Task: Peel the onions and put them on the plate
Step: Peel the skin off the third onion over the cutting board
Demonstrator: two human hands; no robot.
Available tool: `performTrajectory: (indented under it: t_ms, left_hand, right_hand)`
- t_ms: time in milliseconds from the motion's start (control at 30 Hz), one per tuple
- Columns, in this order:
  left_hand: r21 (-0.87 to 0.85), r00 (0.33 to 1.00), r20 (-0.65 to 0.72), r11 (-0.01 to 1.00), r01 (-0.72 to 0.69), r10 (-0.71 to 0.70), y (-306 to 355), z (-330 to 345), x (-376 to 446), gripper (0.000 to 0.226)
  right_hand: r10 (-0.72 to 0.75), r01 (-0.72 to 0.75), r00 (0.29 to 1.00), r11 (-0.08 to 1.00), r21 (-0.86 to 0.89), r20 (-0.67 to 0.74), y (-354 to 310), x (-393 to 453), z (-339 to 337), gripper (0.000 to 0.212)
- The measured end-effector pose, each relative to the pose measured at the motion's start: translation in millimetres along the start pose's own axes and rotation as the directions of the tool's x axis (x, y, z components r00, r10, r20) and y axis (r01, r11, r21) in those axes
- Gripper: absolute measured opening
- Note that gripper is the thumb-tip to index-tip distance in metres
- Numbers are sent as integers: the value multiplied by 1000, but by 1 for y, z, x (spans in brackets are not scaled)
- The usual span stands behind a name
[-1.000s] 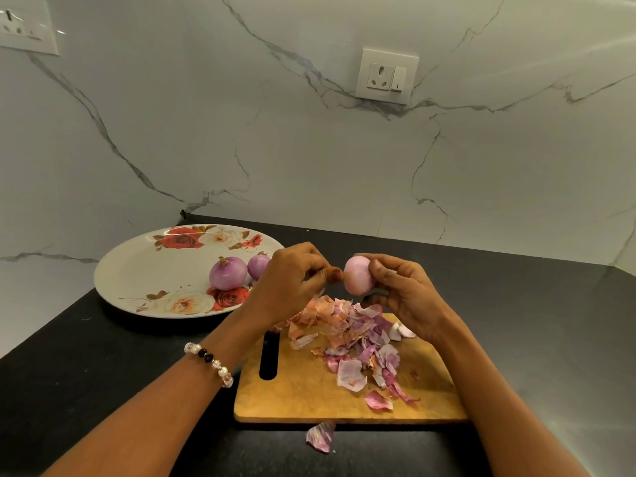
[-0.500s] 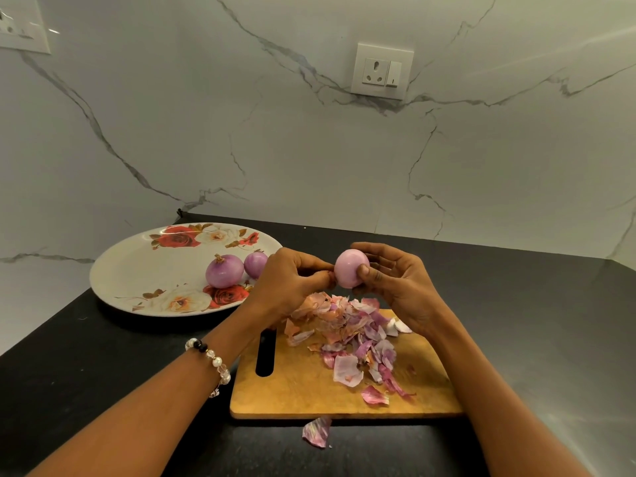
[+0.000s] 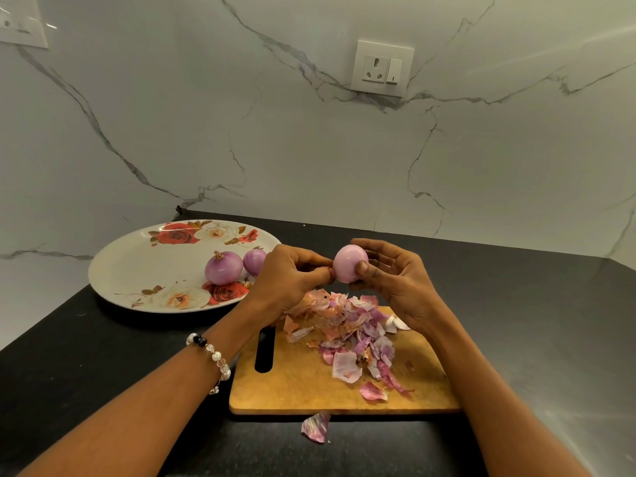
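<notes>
Black countertop (image 3: 103,356) runs under a white marbled wall with a socket (image 3: 382,68), and everything shows in the single head view. On the counter a wooden cutting board (image 3: 299,390) carries a heap of onion skins (image 3: 347,328), and one stray skin (image 3: 316,427) lies just off its near edge. To the left sits a flowered plate (image 3: 137,266) with two peeled onions (image 3: 223,268) touching side by side near its right rim.

A third onion (image 3: 349,263) is held in the air above the far end of the board, between both hands. The right hand (image 3: 395,280) cradles it, thumb pressed on its near face and fingers curled behind. The left hand (image 3: 289,277) is closed in a pinch at the onion's left end, apparently on a last bit of skin or the tip, though that scrap is too small to make out.

The onion looks nearly bare, so peeling seems almost done. The plate lies to the left of the onion, beyond the left hand, which is the nearer one to it; a leftward carry would land the onion beside the other two.
</notes>
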State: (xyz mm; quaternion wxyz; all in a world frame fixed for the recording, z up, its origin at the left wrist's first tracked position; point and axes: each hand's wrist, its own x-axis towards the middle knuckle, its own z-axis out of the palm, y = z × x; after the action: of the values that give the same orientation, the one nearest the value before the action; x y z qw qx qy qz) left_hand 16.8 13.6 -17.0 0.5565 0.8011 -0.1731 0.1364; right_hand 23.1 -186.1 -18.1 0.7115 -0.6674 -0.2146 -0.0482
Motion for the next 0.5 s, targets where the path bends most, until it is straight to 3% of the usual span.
performTrajectory:
  t_ms: [500]
  left_hand:
    - [-7,1000,-27,1000,14,-14,3,1,-3,18]
  right_hand:
    - [17,-17,1000,999,30,-5,1,0,-1,41]
